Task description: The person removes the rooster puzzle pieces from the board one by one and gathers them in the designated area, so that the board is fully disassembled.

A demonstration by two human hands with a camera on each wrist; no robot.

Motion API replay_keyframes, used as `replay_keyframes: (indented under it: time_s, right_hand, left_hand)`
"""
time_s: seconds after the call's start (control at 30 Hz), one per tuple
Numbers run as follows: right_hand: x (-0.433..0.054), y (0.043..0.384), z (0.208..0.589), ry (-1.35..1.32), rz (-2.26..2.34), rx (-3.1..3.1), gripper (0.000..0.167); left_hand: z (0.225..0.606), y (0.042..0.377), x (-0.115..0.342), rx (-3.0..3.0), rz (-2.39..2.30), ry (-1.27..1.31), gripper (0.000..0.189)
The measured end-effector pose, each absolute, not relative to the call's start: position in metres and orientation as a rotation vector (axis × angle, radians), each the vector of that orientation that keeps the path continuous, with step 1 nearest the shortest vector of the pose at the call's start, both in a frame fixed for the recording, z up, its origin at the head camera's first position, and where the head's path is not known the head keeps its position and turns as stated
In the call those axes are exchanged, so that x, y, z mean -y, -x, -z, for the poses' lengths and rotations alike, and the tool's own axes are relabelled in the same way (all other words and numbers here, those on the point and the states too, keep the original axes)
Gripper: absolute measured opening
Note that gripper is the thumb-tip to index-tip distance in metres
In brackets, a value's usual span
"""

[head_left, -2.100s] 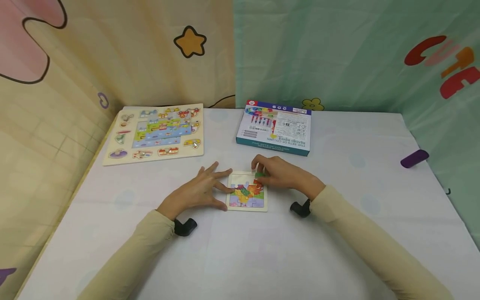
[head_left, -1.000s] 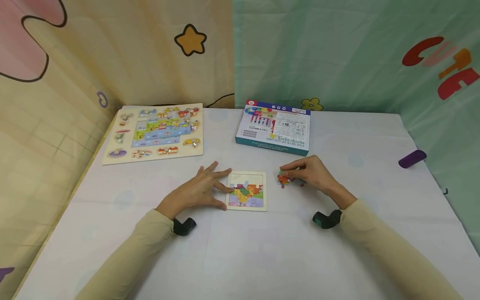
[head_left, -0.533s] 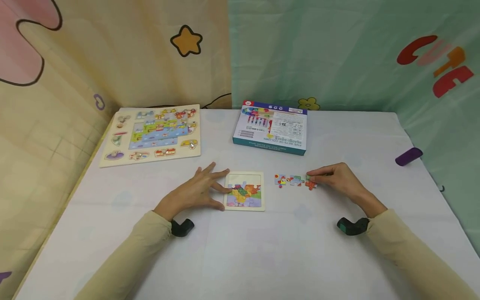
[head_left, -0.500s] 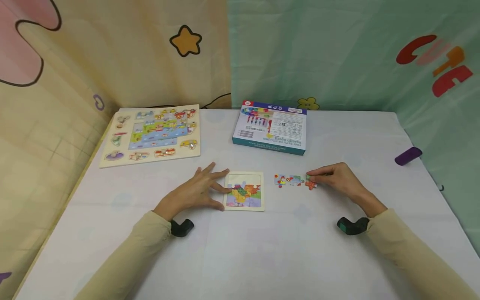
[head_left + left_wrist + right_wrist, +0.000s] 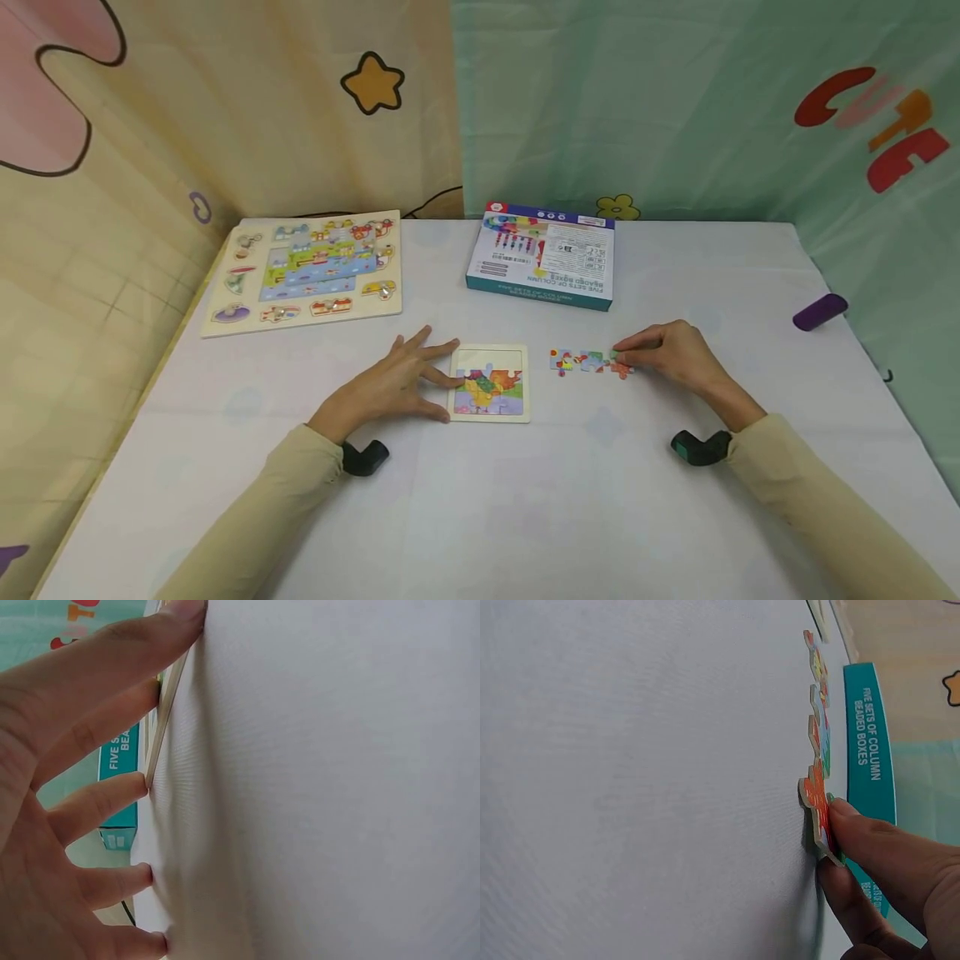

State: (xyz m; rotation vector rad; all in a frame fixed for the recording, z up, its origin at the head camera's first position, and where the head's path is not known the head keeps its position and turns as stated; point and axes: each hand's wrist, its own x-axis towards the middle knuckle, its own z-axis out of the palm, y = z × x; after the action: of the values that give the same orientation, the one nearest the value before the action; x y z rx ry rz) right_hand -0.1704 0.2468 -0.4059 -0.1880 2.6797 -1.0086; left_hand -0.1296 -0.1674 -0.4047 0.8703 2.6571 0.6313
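Note:
A small jigsaw puzzle (image 5: pixel 489 408) in a pale square frame lies mid-table, its lower part filled with a colourful animal picture and its upper part bare. My left hand (image 5: pixel 393 379) is spread at its left side, thumb and fingertips touching the frame's edge; in the left wrist view the fingers are fairly straight. To the right, two loose puzzle pieces lie in a row, the left piece (image 5: pixel 560 361) and the middle piece (image 5: pixel 592 361). At the row's right end, my right hand (image 5: pixel 675 354) pinches an orange-red puzzle piece (image 5: pixel 817 796) between thumb and finger.
A wooden knob puzzle board (image 5: pixel 300 312) lies at the back left, with picture sheets on it. The beaded-boxes box (image 5: pixel 540 258) lies flat at the back centre. A purple cylinder (image 5: pixel 820 312) is near the right edge. Printed curtains stand behind the table.
My right hand has moved right from the frame's upper corner. Puzzle pieces that were bunched under it are now spread in a row. The left hand has stayed at the frame.

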Motion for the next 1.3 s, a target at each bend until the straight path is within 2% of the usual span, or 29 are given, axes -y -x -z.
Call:
replay_keyframes:
  time_s: [0.43, 0.93, 1.1, 1.3]
  right_hand:
    - [-0.245, 0.166, 0.405, 0.192, 0.973, -2.74, 0.017]
    - [-0.244, 0.163, 0.406, 0.229, 0.975, -2.836, 0.019]
    - [-0.216, 0.164, 0.403, 0.374, 0.98, -2.933, 0.015]
    - [-0.147, 0.157, 0.397, 0.666, 0.903, -2.782, 0.021]
  left_hand:
    - [0.406, 0.129, 0.166, -2.641, -0.694, -0.87, 0.053]
    - [0.407, 0.129, 0.166, -2.63, -0.723, -0.874, 0.051]
    - [0.406, 0.128, 0.168, -2.644, -0.722, -0.877, 0.05]
    - [0.406, 0.129, 0.168, -2.642, -0.744, -0.88, 0.049]
